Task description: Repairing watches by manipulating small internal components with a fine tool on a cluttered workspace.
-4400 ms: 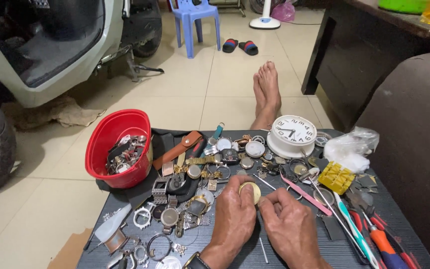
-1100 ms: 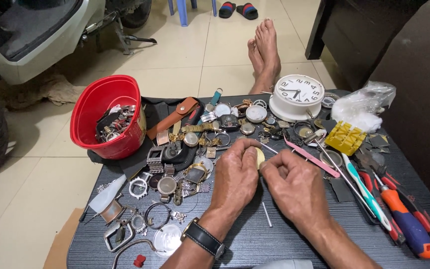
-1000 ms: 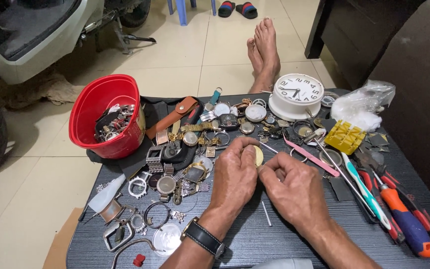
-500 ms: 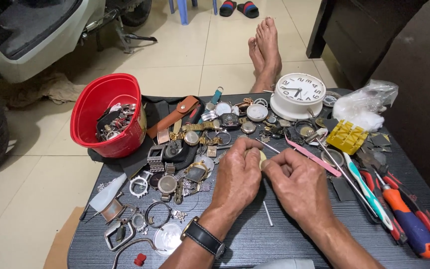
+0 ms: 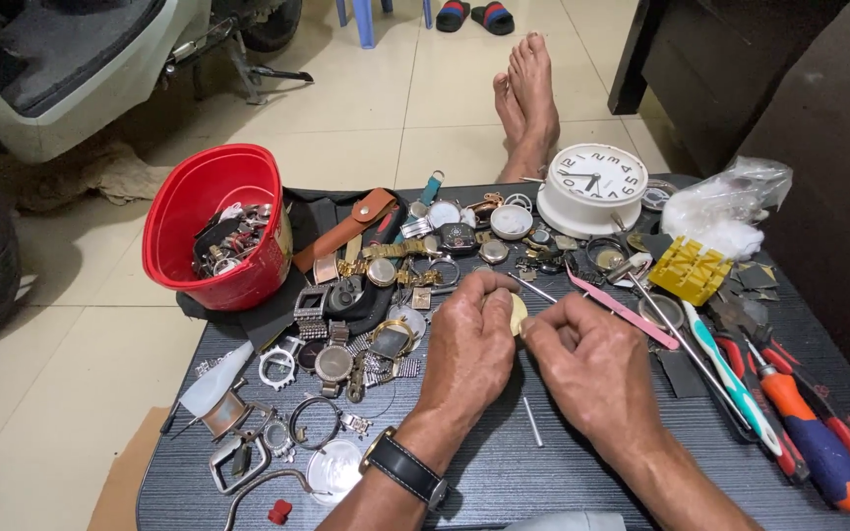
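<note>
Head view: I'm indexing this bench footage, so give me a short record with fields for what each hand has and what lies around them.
left hand: left hand with a black-strapped wristwatch, pinching a small round pale yellow part
right hand: right hand, fingertips closed at the same part
surface: dark ribbed tabletop
left of hands: red plastic bowl holding metal watch pieces; loose watch cases and bands
behind hands: white round clock, pink slim stick
right of hands: yellow toothed plastic block, orange-handled screwdriver
</note>
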